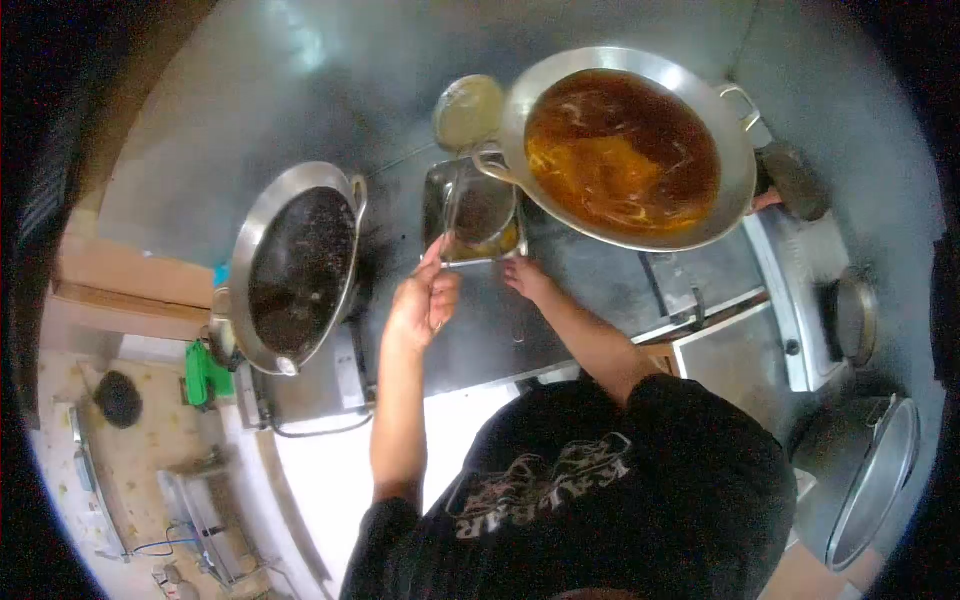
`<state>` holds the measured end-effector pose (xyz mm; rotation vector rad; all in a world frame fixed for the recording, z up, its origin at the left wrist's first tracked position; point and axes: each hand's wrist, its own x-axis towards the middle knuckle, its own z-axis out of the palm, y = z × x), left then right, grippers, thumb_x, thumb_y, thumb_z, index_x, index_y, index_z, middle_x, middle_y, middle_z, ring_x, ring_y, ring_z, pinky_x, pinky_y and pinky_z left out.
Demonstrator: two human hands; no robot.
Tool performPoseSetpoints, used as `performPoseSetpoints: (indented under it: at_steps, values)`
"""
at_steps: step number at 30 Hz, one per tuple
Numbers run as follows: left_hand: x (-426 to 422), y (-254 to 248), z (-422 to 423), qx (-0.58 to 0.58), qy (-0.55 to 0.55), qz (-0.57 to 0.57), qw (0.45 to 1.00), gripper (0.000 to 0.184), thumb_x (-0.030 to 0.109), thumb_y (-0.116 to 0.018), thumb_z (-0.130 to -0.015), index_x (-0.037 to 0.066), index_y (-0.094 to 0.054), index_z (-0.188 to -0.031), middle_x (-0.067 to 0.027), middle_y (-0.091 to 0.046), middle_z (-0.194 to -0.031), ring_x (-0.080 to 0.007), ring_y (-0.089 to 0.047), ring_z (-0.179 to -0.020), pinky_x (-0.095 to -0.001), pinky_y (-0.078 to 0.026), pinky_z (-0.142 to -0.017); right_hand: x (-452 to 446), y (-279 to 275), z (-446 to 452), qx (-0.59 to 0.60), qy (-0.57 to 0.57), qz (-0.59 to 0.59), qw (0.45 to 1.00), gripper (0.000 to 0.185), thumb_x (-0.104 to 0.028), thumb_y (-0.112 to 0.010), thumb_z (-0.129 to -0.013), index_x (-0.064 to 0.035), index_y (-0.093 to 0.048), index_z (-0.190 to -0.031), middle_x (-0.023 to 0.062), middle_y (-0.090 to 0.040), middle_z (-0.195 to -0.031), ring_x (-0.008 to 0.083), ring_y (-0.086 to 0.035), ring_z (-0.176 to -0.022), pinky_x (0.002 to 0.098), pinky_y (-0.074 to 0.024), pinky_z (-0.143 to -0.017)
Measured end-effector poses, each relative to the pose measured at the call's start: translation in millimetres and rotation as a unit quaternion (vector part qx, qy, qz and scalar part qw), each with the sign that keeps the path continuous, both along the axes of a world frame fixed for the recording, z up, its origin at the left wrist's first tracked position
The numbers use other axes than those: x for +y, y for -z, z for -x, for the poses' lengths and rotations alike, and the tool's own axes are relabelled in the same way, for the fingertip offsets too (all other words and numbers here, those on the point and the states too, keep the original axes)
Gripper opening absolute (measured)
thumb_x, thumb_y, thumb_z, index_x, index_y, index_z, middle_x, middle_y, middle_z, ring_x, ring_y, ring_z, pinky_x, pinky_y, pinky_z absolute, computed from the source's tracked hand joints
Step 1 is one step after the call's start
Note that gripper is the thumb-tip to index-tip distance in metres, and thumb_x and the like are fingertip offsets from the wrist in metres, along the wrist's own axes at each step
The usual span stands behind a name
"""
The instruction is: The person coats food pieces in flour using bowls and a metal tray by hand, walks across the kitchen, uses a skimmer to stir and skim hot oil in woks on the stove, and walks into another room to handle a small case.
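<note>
Between two large pans, a rectangular metal tray [433,212] holds a round dark strainer or bowl [482,212]. My left hand [425,303] is closed around a thin metal handle [452,205], which rises over the tray's left part toward a round, pale-filled ladle or bowl [470,112]; whether they are joined is unclear. At the tray's front right corner my right hand [524,277] touches the rim, its fingers partly bent. The wide pan [740,185] at the right holds reddish-brown liquid. Dark liquid fills the pan [245,270] at the left.
A green item [203,375] hangs below the left pan. At the right are a white metal appliance [790,300], a dark round object [797,182] with a bit of skin beside it, and a large lidded pot [870,490]. The counter edge [480,379] runs before me.
</note>
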<state>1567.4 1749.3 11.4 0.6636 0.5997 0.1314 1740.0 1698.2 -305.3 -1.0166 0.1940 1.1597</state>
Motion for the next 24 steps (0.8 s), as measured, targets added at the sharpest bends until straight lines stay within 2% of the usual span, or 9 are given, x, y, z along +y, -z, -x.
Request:
performPoseSetpoints:
  at_steps: [4, 6, 7, 9, 10, 14, 17, 20, 24]
  values:
    - [10.8, 15.1, 15.4, 0.069, -0.065, -0.192, 0.977, 0.044, 0.019, -0.037, -0.102, 0.022, -0.035, -0.146, 0.0012, -0.042, -0.065, -0.0075, -0.037, -0.048, -0.0217, -0.035, -0.041, 26.6, 25.6, -6.9, 0.001, 0.041, 0.104, 0.994, 0.041, -0.050, -0.044, -0.097, -0.0113, -0.054, -0.106, 0.0048, -0.057, -0.084, 0.0214, -0.053, -0.072, 0.0433, -0.0482, -0.066]
    - [17.8, 32.5, 26.1, 0.147, -0.100, -0.300, 0.937, 0.047, 0.016, -0.035, -0.102, 0.019, -0.031, -0.149, -0.0032, -0.046, -0.065, -0.0125, -0.042, -0.049, -0.0294, -0.042, -0.043, 59.9, 95.5, -23.0, -0.004, 0.031, 0.081, 0.996, 0.041, -0.048, -0.037, -0.100, -0.0102, -0.053, -0.107, 0.0049, -0.059, -0.082, 0.0215, -0.056, -0.068, 0.0394, -0.0473, -0.061]
    - [28.6, 60.3, 31.2, 0.173, -0.098, -0.448, 0.872, 0.048, 0.015, -0.035, -0.101, 0.017, -0.030, -0.149, -0.0067, -0.049, -0.066, -0.0175, -0.046, -0.051, -0.0337, -0.045, -0.048, 71.3, 122.0, -28.7, -0.006, 0.028, 0.071, 0.997, 0.042, -0.047, -0.033, -0.101, -0.0097, -0.052, -0.107, 0.0050, -0.059, -0.081, 0.0215, -0.057, -0.066, 0.0374, -0.0468, -0.058]
    - [46.7, 126.3, 45.0, 0.213, -0.080, -0.700, 0.677, 0.051, 0.013, -0.036, -0.099, 0.014, -0.028, -0.149, -0.0138, -0.055, -0.066, -0.0276, -0.055, -0.055, -0.0423, -0.050, -0.058, 45.5, 52.1, -24.5, -0.074, 0.006, 0.145, 0.987, 0.043, -0.048, -0.037, -0.100, -0.0085, -0.054, -0.106, 0.0061, -0.057, -0.084, 0.0206, -0.054, -0.070, 0.0380, -0.0472, -0.062]
    - [41.4, 133.7, 41.8, 0.204, -0.108, -0.758, 0.610, 0.053, 0.012, -0.042, -0.095, 0.012, -0.032, -0.147, -0.0234, -0.064, -0.080, -0.0411, -0.064, -0.073, -0.0483, -0.051, -0.073, 46.6, 47.9, -23.0, -0.083, 0.008, 0.133, 0.988, 0.043, -0.048, -0.036, -0.100, -0.0085, -0.054, -0.106, 0.0062, -0.057, -0.084, 0.0207, -0.054, -0.071, 0.0378, -0.0472, -0.062]
    - [60.7, 184.9, 31.0, 0.432, 0.158, -0.722, 0.517, 0.070, 0.003, -0.053, -0.081, 0.019, -0.032, -0.146, -0.0252, -0.066, -0.096, -0.0428, -0.065, -0.088, -0.0507, -0.052, -0.079, 31.2, 10.8, -2.0, -0.059, -0.020, 0.127, 0.990, 0.041, -0.046, -0.036, -0.101, -0.0105, -0.053, -0.111, 0.0048, -0.062, -0.097, 0.0214, -0.062, -0.085, 0.0397, -0.0475, -0.072]
    - [43.5, 162.8, 30.8, 0.442, 0.096, -0.713, 0.536, 0.067, 0.009, -0.050, -0.085, 0.023, -0.029, -0.148, -0.0251, -0.066, -0.095, -0.0436, -0.065, -0.088, -0.0518, -0.052, -0.080, 31.9, 9.8, -0.3, -0.045, -0.030, 0.144, 0.988, 0.039, -0.045, -0.037, -0.101, -0.0122, -0.051, -0.116, 0.0033, -0.064, -0.105, 0.0216, -0.064, -0.094, 0.0418, -0.0469, -0.082]
    - [53.7, 189.2, 39.9, 0.451, 0.129, -0.739, 0.484, 0.067, 0.012, -0.049, -0.087, 0.023, -0.025, -0.149, -0.0252, -0.066, -0.093, -0.0434, -0.066, -0.087, -0.0532, -0.052, -0.078, 27.6, 21.4, 10.7, -0.017, 0.000, 0.087, 0.996, 0.038, -0.044, -0.038, -0.101, -0.0128, -0.051, -0.117, 0.0037, -0.064, -0.108, 0.0219, -0.064, -0.097, 0.0432, -0.0469, -0.088]
    - [49.1, 173.7, 36.8, 0.442, 0.155, -0.729, 0.499, 0.065, 0.012, -0.047, -0.088, 0.023, -0.026, -0.149, -0.0255, -0.066, -0.094, -0.0424, -0.066, -0.086, -0.0522, -0.053, -0.077, 22.7, 16.6, 23.0, -0.004, 0.054, 0.027, 0.998, 0.036, -0.042, -0.038, -0.101, -0.0124, -0.051, -0.117, 0.0061, -0.065, -0.108, 0.0216, -0.064, -0.097, 0.0438, -0.0465, -0.094]
